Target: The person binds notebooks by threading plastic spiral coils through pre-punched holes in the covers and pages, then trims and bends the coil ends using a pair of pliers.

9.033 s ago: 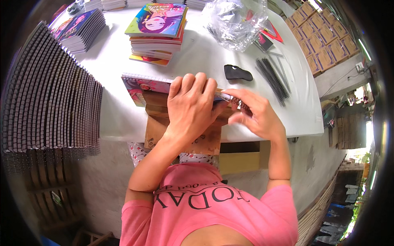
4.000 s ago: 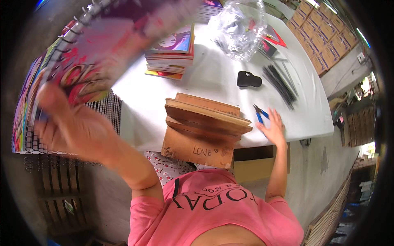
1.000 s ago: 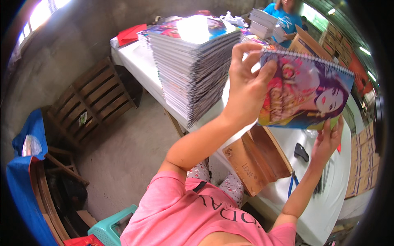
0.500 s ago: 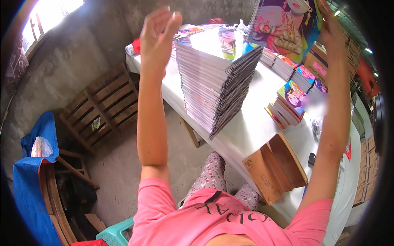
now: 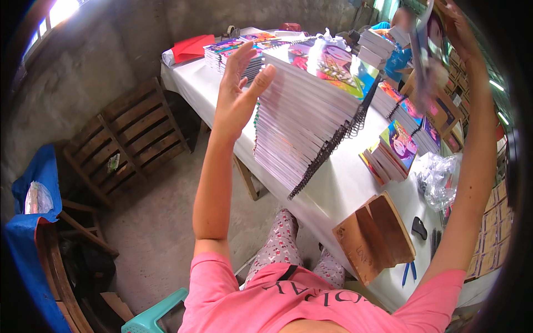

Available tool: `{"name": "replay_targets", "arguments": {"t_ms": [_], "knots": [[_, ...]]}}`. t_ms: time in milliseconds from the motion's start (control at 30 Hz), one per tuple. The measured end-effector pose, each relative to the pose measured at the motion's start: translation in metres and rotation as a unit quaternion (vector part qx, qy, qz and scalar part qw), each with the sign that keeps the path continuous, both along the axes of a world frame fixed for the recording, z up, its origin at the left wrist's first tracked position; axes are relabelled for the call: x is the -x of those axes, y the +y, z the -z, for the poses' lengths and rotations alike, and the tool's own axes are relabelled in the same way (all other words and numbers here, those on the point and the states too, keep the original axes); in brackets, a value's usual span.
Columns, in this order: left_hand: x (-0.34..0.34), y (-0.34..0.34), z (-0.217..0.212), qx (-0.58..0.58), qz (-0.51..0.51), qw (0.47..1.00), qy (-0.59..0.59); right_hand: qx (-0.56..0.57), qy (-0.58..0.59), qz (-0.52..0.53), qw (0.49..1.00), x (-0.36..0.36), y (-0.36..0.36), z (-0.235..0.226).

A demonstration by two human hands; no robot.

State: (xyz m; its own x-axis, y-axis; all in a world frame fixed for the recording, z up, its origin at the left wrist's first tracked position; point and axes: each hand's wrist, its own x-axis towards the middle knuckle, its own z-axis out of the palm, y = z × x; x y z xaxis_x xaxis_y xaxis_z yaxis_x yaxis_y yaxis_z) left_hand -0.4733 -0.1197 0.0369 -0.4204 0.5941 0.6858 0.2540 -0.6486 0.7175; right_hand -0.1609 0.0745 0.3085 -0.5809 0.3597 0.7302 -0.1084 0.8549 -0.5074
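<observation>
A tall stack of spiral-bound notebooks [image 5: 302,119] with colourful illustrated covers stands near the table's edge in front of me. My left hand [image 5: 241,97] is raised at the stack's left side, fingers apart and holding nothing. Up at the far right, my right hand [image 5: 459,30] grips a spiral notebook [image 5: 436,34], which is tilted nearly edge-on and smeared by motion. Part of that notebook is cut off by the upper rim of the picture.
The white-covered table [image 5: 341,177] also carries shorter notebook piles [image 5: 388,150], an open cardboard box [image 5: 372,238], crumpled clear plastic [image 5: 438,177] and blue scissors [image 5: 410,272]. Another person in blue [image 5: 397,61] is across the table. A wooden pallet [image 5: 133,139] leans on the wall; a teal stool [image 5: 155,316] stands behind-left.
The notebook in my right hand has swung from cover-facing to nearly edge-on, farther right. My left hand has come lower and closer to the stack. The view has shifted.
</observation>
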Motion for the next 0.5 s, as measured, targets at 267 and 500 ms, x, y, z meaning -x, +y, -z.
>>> {"name": "replay_targets", "arguments": {"t_ms": [267,500], "knots": [[-0.014,-0.001,0.000,-0.020,0.044,0.998,-0.032,-0.338,-0.095,0.229,0.908,0.170,-0.017,0.058],[-0.008,0.004,0.005,-0.028,0.022,0.998,-0.050,-0.238,-0.238,-0.015,0.942,0.171,-0.128,0.093]]}}
